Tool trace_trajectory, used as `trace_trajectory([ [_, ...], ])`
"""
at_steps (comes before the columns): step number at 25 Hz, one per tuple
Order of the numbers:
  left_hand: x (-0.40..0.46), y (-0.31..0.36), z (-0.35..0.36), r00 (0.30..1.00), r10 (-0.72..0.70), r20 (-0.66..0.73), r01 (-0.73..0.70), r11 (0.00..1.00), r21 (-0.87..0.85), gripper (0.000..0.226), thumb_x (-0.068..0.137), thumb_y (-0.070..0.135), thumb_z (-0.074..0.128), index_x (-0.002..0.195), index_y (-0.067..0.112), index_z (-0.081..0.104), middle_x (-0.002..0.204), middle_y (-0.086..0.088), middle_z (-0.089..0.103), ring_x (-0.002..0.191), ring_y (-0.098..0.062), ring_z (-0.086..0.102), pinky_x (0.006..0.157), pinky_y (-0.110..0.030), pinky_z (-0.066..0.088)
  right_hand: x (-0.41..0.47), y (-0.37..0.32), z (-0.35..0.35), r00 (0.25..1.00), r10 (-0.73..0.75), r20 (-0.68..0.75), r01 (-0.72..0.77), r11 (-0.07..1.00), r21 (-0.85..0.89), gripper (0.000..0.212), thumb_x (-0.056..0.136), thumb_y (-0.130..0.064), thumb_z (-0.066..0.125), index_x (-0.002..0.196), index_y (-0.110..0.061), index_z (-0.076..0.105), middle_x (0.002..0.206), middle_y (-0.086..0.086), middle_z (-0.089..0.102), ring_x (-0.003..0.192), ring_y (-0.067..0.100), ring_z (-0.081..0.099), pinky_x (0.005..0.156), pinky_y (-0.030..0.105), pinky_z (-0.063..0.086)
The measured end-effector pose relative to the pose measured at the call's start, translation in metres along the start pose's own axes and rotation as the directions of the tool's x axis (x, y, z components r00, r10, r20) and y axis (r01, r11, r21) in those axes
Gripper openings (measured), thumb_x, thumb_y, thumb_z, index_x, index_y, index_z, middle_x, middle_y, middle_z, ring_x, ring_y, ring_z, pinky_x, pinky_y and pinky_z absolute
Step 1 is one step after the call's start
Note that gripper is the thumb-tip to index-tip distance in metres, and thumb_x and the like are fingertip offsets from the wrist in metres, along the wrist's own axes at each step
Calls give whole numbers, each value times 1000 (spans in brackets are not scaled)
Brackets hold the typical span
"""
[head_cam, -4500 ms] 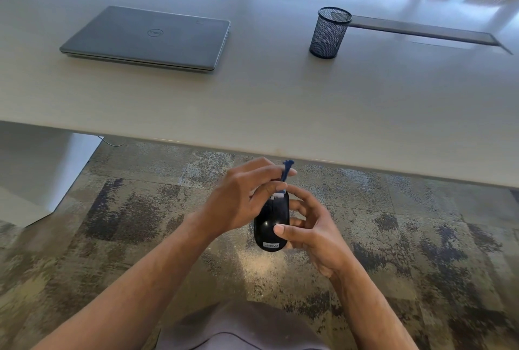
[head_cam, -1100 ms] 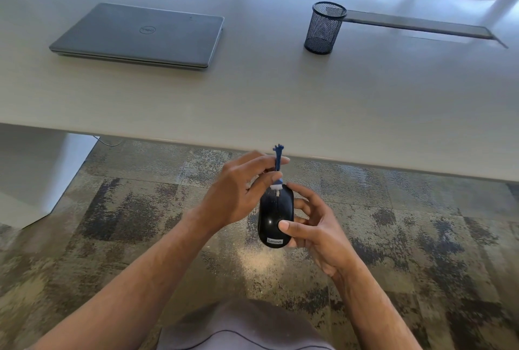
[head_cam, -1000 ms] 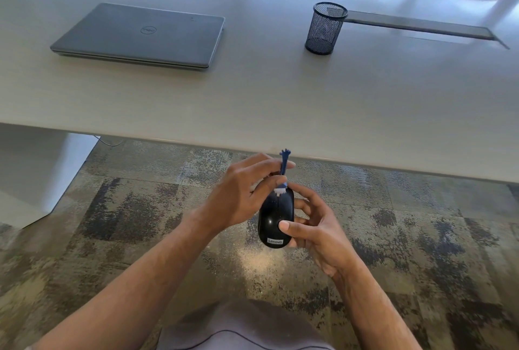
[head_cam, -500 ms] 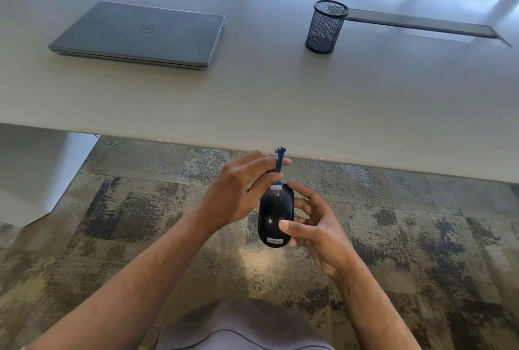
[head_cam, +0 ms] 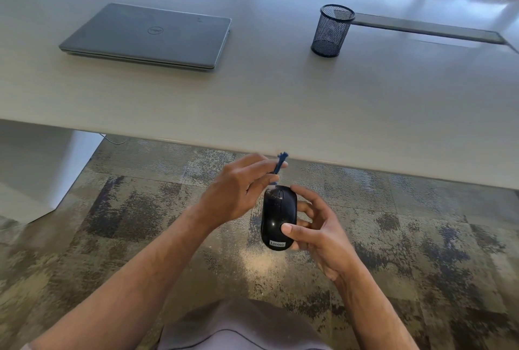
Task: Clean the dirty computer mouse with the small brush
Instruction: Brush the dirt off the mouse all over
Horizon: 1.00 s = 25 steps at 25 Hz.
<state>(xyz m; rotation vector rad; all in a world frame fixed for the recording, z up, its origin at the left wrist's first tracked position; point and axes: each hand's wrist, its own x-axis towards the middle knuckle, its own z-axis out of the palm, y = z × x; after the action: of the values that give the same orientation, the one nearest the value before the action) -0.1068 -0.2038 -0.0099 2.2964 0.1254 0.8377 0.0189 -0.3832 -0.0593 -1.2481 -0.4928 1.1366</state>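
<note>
A black computer mouse (head_cam: pixel 276 216) with a white label near its back end is held in the air below the table's front edge. My right hand (head_cam: pixel 317 230) grips it from the right, thumb on its top and fingers curled round its side. My left hand (head_cam: pixel 238 191) pinches a small blue brush (head_cam: pixel 278 165) between thumb and fingers. The brush's handle end sticks up past my fingers; its bristle end sits just above the mouse's front left corner, where pale dust specks show beside the scroll wheel.
A pale table (head_cam: pixel 280 97) spans the upper half, with a closed grey laptop (head_cam: pixel 148 36) at the left, a black mesh pen cup (head_cam: pixel 331 31) at the right and a grey cable slot (head_cam: pixel 427 29) behind it. Patterned carpet (head_cam: pixel 140 209) lies below.
My left hand has tilted the brush and lifted it slightly left off the mouse's front, uncovering the scroll wheel. My right hand keeps the mouse nearly still.
</note>
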Motion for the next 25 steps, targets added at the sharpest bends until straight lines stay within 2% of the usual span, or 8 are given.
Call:
trace_trajectory([
  [3, 2, 8, 4, 1000, 25, -14, -25, 999, -20, 29, 94, 8, 62, 123, 4, 65, 106, -7, 68, 92, -18, 67, 81, -31, 57, 1, 0, 2, 1000, -12, 0, 12, 1000, -5, 79, 59, -15, 95, 129, -37, 65, 119, 2, 73, 103, 43, 73, 79, 71, 55],
  [6, 4, 13, 9, 998, 66, 11, -65, 997, -43, 27, 95, 7, 61, 121, 3, 66, 106, -6, 68, 96, -14, 66, 85, -23, 54, 1, -2, 5, 1000, -7, 16, 7, 1000, 8, 78, 59, -16, 94, 128, -38, 66, 116, 1, 74, 99, 40, 75, 70, 51, 61],
  [10, 0, 7, 5, 1000, 6, 14, -5, 1000, -19, 28, 93, 3, 63, 120, 2, 66, 102, -9, 68, 87, -23, 68, 76, -37, 57, 0, -2, 5, 1000, -6, 11, 6, 1000, 26, 78, 58, -16, 94, 127, -38, 67, 115, 1, 75, 97, 40, 75, 68, 48, 60],
  [13, -1, 3, 1, 999, -30, -16, 30, 999, 18, 29, 92, 2, 65, 121, 1, 66, 102, -10, 69, 82, -24, 69, 72, -40, 58, -1, -2, 5, 1000, -1, 14, 1, 1000, 21, 78, 57, -16, 94, 126, -38, 67, 116, 2, 74, 95, 38, 75, 60, 39, 60],
  [18, 1, 13, 7, 1000, 10, -13, -10, 999, -40, 28, 95, 11, 62, 122, 4, 66, 105, -8, 69, 91, -20, 68, 78, -37, 58, 0, -1, 6, 1000, -2, 27, 1, 1000, 15, 77, 59, -15, 93, 127, -38, 66, 118, 4, 74, 99, 40, 75, 72, 51, 60],
  [20, -1, 12, 9, 1000, 14, 11, -14, 999, -47, 28, 94, 8, 62, 122, 5, 66, 105, -6, 69, 92, -17, 67, 80, -34, 56, 0, -2, 6, 1000, 2, 31, -3, 1000, 16, 77, 60, -14, 93, 127, -38, 66, 118, 4, 73, 98, 38, 75, 67, 46, 61],
  [22, -2, 7, 8, 1000, -12, 16, 13, 999, -31, 27, 95, 7, 62, 122, 5, 66, 105, -5, 68, 91, -18, 67, 79, -36, 56, -1, -1, 6, 1000, 10, 28, -10, 1000, 6, 78, 59, -15, 94, 127, -38, 66, 119, 4, 73, 98, 36, 76, 66, 44, 61],
  [25, -3, -1, 8, 997, -74, 26, 75, 997, -27, 28, 95, 7, 61, 123, 7, 66, 103, -6, 67, 86, -22, 67, 74, -43, 57, -2, 2, 7, 999, 19, 29, -19, 1000, 1, 77, 58, -15, 94, 127, -39, 67, 122, 4, 73, 103, 39, 74, 75, 55, 61],
])
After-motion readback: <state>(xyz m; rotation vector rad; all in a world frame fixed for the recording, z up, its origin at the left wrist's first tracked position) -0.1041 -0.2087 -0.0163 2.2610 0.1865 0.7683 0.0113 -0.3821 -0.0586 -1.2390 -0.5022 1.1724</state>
